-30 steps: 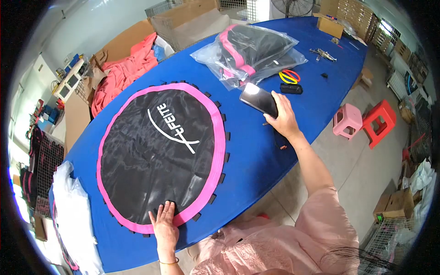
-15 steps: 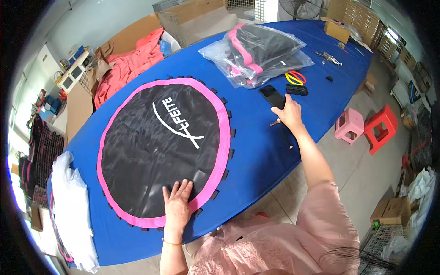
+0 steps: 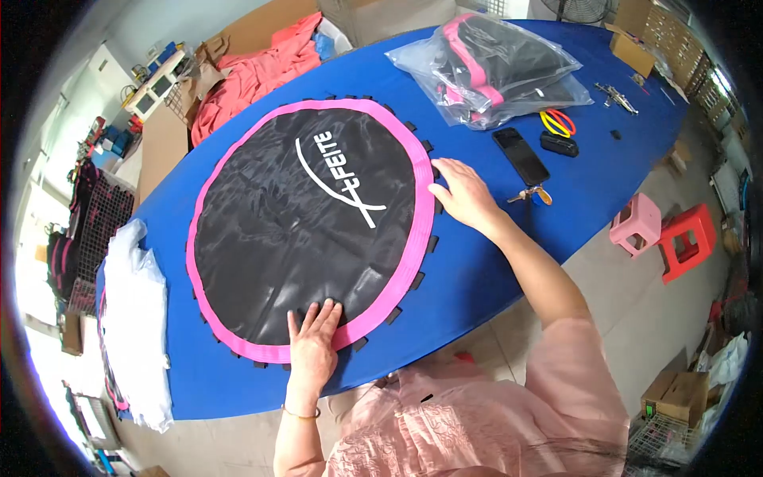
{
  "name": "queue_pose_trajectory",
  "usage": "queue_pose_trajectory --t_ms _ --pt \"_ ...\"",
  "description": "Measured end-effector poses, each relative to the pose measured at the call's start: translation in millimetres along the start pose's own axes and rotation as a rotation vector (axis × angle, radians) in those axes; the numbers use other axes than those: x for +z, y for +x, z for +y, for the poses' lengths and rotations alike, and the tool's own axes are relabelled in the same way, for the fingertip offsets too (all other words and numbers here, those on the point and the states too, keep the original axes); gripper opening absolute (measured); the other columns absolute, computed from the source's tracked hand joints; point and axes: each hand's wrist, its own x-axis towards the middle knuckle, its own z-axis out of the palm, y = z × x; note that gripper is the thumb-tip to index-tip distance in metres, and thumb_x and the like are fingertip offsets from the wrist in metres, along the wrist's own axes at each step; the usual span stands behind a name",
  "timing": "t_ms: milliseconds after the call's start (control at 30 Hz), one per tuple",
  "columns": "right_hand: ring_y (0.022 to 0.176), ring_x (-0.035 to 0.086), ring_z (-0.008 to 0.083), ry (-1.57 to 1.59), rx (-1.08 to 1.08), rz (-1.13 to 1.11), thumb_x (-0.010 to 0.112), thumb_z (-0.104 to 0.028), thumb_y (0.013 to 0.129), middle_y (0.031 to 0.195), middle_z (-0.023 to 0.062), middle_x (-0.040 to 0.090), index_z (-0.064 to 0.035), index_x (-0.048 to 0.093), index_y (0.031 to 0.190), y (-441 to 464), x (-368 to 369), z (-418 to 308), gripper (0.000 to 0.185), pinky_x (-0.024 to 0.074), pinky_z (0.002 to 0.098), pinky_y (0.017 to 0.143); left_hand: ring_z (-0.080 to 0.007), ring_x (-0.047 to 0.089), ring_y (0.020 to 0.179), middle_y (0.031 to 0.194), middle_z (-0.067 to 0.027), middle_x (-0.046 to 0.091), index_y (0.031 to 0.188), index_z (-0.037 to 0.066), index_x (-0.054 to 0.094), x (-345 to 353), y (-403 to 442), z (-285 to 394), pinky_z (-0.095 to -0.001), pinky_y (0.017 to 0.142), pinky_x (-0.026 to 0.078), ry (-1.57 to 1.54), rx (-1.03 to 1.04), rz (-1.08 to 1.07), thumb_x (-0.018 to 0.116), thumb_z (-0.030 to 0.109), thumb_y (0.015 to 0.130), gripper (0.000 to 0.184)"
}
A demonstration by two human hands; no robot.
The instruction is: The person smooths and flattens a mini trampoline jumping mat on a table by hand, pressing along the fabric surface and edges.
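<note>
A round black trampoline mat [image 3: 294, 230] with a pink border and white lettering lies flat on the blue-covered table. Short black tabs stick out around its rim. My left hand [image 3: 315, 346] rests on the near edge, fingers spread over the black fabric and palm across the pink band. At the right edge, my right hand [image 3: 465, 193] touches the pink border with thumb and fingers apart, gripping nothing that I can see. To the right of that hand lie a black phone [image 3: 521, 157] and a bunch of keys [image 3: 531, 195].
Bagged pink-and-black mats [image 3: 509, 60] lie at the back of the blue table [image 3: 469, 278]. Beside them are red and yellow rings [image 3: 558, 123] and a black case [image 3: 559, 144]. White plastic wrapping [image 3: 137, 334] sits at the left end. Pink [image 3: 636, 225] and red stools [image 3: 688, 242] stand on the floor.
My right hand has left the phone and moved left onto the mat's pink edge. My left hand stays on the near edge. The camera view has shifted.
</note>
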Motion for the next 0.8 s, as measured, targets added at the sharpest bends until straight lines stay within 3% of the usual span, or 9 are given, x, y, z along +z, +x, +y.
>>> queue_pose_trajectory --t_ms 167,333,433,500,533,600,700,800 --pt "0.147 0.046 0.0391 -0.065 0.087 -0.083 0.058 -0.026 0.106 0.148 0.0252 0.058 0.0008 0.059 0.143 31.5 57.8 -1.0 0.045 0.0352 0.0484 0.124 -0.033 0.052 0.144 0.155 -0.0075 0.058 0.15 0.011 0.058 4.8 51.4 22.8 -0.0669 0.123 0.026 0.015 0.161 0.028 0.058 0.0 0.086 0.065" --pt "0.142 0.052 0.0386 -0.014 0.044 0.014 0.057 -0.026 0.107 0.143 0.0223 0.063 0.0014 0.064 0.136 24.5 61.5 4.2 0.04 0.0378 0.0475 0.122 -0.0314 0.05 0.146 0.157 -0.0063 0.056 0.152 0.012 0.056 14.9 94.7 40.5 -0.0671 0.124 0.025 0.036 0.236 0.035 0.059 0.004 0.088 0.064" --pt "0.134 0.058 0.0395 0.023 -0.048 0.042 0.061 -0.024 0.104 0.136 0.0215 0.068 -0.0011 0.068 0.131 23.6 45.9 7.6 0.036 0.0444 0.0472 0.116 -0.03 0.049 0.148 0.158 -0.0049 0.056 0.153 0.013 0.055 9.5 100.4 45.5 -0.0664 0.125 0.024 0.043 0.221 -0.012 0.06 0.003 0.088 0.066" --pt "0.118 0.065 0.0387 0.094 -0.106 0.076 0.066 -0.022 0.1 0.12 0.0179 0.073 -0.0032 0.075 0.114 25.1 39.4 7.4 0.025 0.0525 0.0469 0.103 -0.0295 0.049 0.148 0.158 -0.0046 0.056 0.153 0.014 0.055 3.6 93.7 46.0 -0.0661 0.126 0.024 0.038 0.203 -0.044 0.06 0.003 0.088 0.066" --pt "0.118 0.065 0.0387 0.102 -0.099 0.075 0.066 -0.022 0.1 0.12 0.0179 0.073 -0.0032 0.075 0.114 24.3 36.8 6.4 0.025 0.0525 0.0469 0.103 -0.0291 0.048 0.149 0.158 -0.0043 0.055 0.154 0.015 0.055 0.5 87.9 44.4 -0.0658 0.126 0.024 0.034 0.188 -0.067 0.06 0.003 0.088 0.067" --pt "0.098 0.068 0.0363 0.054 -0.105 0.006 0.071 -0.021 0.095 0.098 0.0137 0.074 -0.0041 0.076 0.092 24.0 27.5 -3.3 0.017 0.0561 0.0471 0.09 -0.0293 0.048 0.149 0.158 -0.0043 0.056 0.153 0.015 0.056 -4.3 75.0 40.4 -0.0658 0.126 0.023 0.031 0.168 -0.082 0.059 0.002 0.088 0.066" --pt "0.089 0.067 0.0347 0.077 -0.133 0.017 0.073 -0.021 0.092 0.086 0.0123 0.07 -0.0039 0.072 0.079 22.6 24.7 -13.4 0.021 0.0559 0.0473 0.083 -0.0306 0.049 0.149 0.158 -0.0049 0.056 0.154 0.016 0.056 -6.8 59.9 33.4 -0.0659 0.126 0.022 0.065 0.085 -0.122 0.055 0.003 0.091 0.064" --pt "0.086 0.068 0.0347 0.065 -0.135 0.001 0.074 -0.021 0.091 0.083 0.0134 0.069 -0.0041 0.07 0.077 22.8 26.9 -15.9 0.022 0.0555 0.0476 0.081 -0.0308 0.049 0.149 0.158 -0.0051 0.056 0.154 0.016 0.056 -6.5 64.6 38.4 -0.0663 0.126 0.022 0.076 0.114 -0.13 0.054 0.005 0.092 0.063"
